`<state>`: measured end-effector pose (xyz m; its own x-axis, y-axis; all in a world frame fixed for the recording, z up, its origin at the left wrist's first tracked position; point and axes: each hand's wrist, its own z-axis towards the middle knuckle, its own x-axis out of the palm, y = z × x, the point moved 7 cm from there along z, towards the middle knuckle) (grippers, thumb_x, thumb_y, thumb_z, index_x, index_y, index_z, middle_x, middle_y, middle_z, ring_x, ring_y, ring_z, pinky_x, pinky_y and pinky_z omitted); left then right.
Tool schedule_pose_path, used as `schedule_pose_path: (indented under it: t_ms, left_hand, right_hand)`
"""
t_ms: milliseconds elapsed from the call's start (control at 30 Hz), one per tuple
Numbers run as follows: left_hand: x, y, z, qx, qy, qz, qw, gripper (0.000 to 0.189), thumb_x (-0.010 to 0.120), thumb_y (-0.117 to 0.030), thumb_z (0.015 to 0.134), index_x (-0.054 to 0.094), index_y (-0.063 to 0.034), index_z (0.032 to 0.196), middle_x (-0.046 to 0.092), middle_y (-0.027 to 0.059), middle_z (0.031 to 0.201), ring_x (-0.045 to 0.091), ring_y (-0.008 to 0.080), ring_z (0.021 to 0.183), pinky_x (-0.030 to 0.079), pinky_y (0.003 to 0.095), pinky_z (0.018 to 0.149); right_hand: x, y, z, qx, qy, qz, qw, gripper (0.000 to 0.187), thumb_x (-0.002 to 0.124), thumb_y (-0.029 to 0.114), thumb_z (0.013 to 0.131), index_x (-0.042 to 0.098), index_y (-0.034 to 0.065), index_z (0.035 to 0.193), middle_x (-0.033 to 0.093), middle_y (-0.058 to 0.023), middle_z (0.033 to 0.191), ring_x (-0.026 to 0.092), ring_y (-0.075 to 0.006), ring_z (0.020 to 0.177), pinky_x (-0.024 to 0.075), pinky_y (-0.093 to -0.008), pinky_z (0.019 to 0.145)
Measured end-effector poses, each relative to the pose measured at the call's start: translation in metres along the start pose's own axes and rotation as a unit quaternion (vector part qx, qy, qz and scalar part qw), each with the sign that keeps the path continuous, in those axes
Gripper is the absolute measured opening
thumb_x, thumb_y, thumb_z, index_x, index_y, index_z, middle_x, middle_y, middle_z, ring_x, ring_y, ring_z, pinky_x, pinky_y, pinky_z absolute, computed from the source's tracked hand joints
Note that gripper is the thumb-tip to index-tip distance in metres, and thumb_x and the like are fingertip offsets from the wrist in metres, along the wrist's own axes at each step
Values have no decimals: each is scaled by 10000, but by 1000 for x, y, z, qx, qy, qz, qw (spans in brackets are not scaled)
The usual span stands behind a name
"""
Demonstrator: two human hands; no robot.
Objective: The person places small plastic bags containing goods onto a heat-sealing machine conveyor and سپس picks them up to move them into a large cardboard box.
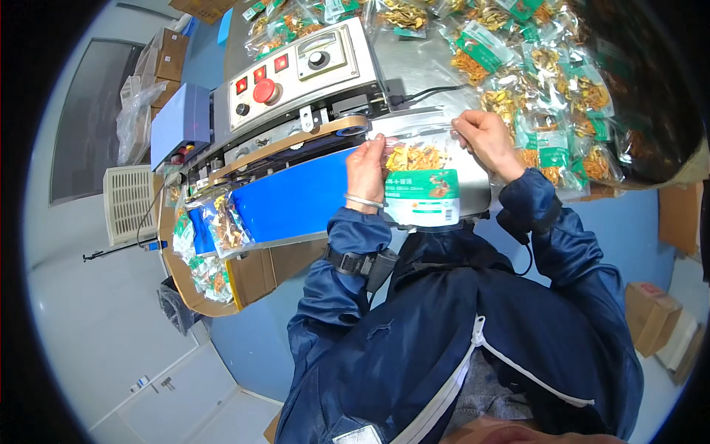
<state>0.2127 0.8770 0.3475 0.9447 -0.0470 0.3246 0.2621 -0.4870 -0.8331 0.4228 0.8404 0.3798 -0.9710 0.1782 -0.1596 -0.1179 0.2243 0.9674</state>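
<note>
A clear plastic pouch with a green and white label [422, 194] and dried yellow-orange food inside lies before me at the right end of a band sealing machine [299, 72]. My left hand [366, 169] pinches the pouch's upper left side. The fingers of my right hand [485, 139] pinch its top right corner. The pouch's open-looking top edge is near the sealer's brown belt [333, 125]. On the machine's blue conveyor belt [294, 197], another filled pouch [224, 227] rests at the far left end.
Many filled pouches [546, 100] cover the steel table at the upper right. Below the conveyor's left end, a cardboard box [252, 277] holds several pouches. A black cable [432, 93] runs behind the pouch. More cardboard boxes [652, 316] stand on the floor at right.
</note>
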Motion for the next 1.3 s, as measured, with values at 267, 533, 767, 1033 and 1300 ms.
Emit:
schedule_pose_path:
  t_ms: [267,533,767,1033,1300]
  left_hand:
    - [-41,-17,-1,20,-15,39,999,243,520,-227,891,603,1,877,625,78,787,586,130,672,478,239,607]
    - [-92,-38,1,61,-65,85,992,226,529,-212,881,615,-4,859,612,55,761,541,95,652,435,212,565]
    - [-106,-106,-67,371,-221,326,841,322,512,-88,872,429,35,1158,565,125,1019,543,163,869,443,269,756]
    - [28,-67,-97,369,-57,335,865,226,511,-27,842,529,17,1063,609,98,932,577,156,839,454,273,766]
    - [104,-6,-65,144,165,255,942,429,575,-93,823,431,11,1213,529,150,1159,514,221,1072,426,307,864]
  right_hand:
    - [34,54,3,-177,-39,-258,949,248,537,205,781,575,-13,670,554,-203,610,559,-370,606,429,-432,561]
    - [23,59,-1,-222,-70,-271,934,226,528,196,797,554,-3,693,548,-201,638,547,-368,615,422,-418,562]
    - [-143,-52,9,-107,-110,-578,802,353,576,291,754,549,-27,904,572,-220,773,555,-372,785,432,-465,710]
    - [-128,-101,45,75,-146,-452,877,481,585,385,718,534,-42,934,597,-242,869,576,-363,845,446,-443,742]
    - [-111,20,8,-327,-272,-312,850,145,592,88,670,474,31,731,593,-156,891,547,-317,799,412,-406,687]
